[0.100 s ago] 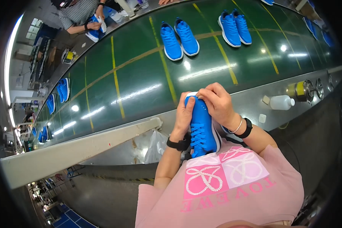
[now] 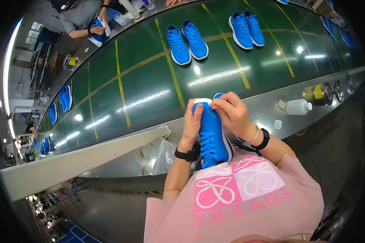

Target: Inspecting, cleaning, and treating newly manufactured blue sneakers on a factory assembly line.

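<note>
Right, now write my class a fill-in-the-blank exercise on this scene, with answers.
1. The shoe in the grip of the left hand has ____ laces.
2. The conveyor belt is ____.
3. The stripes crossing its width are ____.
4. The bottle on the metal ledge is ____.
Missing words: blue; green; yellow; white.

Past the left edge of the green belt [image 2: 146, 81] are a long white light [image 2: 6, 81] and a window [image 2: 32, 34]. The floor [image 2: 121, 202] is grey.
</note>
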A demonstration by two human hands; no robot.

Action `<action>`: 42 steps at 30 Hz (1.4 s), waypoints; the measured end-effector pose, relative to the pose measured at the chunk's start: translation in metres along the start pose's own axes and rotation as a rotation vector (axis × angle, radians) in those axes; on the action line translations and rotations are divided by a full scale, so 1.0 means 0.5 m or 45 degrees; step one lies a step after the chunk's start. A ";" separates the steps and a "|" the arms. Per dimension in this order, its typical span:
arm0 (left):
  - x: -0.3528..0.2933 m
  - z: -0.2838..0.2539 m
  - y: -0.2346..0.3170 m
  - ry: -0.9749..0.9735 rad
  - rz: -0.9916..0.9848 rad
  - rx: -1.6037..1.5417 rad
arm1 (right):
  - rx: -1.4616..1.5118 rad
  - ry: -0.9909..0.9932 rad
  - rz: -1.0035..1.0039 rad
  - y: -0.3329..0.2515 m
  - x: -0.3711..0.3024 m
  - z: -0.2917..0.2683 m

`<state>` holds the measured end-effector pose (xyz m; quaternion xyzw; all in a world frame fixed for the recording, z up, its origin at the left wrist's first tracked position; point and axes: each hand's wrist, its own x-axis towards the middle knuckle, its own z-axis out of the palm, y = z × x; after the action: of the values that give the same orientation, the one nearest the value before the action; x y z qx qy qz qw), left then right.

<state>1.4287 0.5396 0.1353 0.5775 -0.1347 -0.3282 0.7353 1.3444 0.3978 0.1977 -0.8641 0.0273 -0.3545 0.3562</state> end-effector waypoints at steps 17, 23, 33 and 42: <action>-0.033 0.012 0.043 -0.047 0.091 0.085 | 0.382 -0.040 0.376 -0.019 -0.024 -0.044; -0.015 0.017 0.038 -0.065 0.150 0.107 | 0.141 0.068 -0.036 -0.031 0.039 -0.025; -0.041 0.011 0.016 -0.056 0.046 0.028 | 0.066 0.039 -0.045 -0.030 0.006 -0.015; -0.046 -0.009 0.048 -0.032 0.035 0.122 | 0.138 -0.075 0.053 0.009 -0.040 -0.019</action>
<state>1.4220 0.5606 0.1606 0.6059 -0.1674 -0.3183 0.7096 1.3245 0.3949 0.1878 -0.8528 0.0157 -0.3224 0.4105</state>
